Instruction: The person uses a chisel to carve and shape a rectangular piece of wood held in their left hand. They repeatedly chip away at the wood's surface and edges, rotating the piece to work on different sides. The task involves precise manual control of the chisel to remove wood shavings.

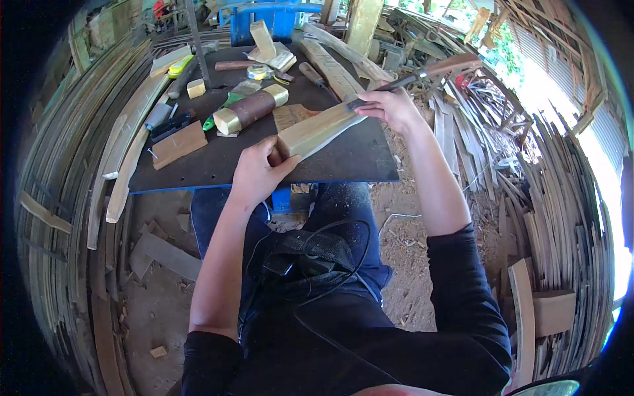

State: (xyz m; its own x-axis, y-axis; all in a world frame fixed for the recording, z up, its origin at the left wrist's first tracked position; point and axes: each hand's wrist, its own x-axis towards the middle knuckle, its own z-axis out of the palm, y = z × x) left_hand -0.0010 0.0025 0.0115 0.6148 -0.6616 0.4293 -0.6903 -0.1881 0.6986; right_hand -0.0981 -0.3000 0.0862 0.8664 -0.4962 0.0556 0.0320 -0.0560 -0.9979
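While the left hand [259,171] grips a wooden block [320,132], the right hand [394,109] clasps a wooden-handled tool [450,65].

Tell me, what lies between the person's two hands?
In the head view, a pale wooden block lies between the left hand and the right hand.

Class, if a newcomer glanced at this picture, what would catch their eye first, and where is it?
Probably the pale wooden block at the centre, its near end in the person's left grip; by its far end, the right grip holds a brown-handled tool slanting up to the right. Next, a brown cylinder with gold-coloured ends lies on the dark tabletop, left of the block. Stacked wood strips crowd both sides.
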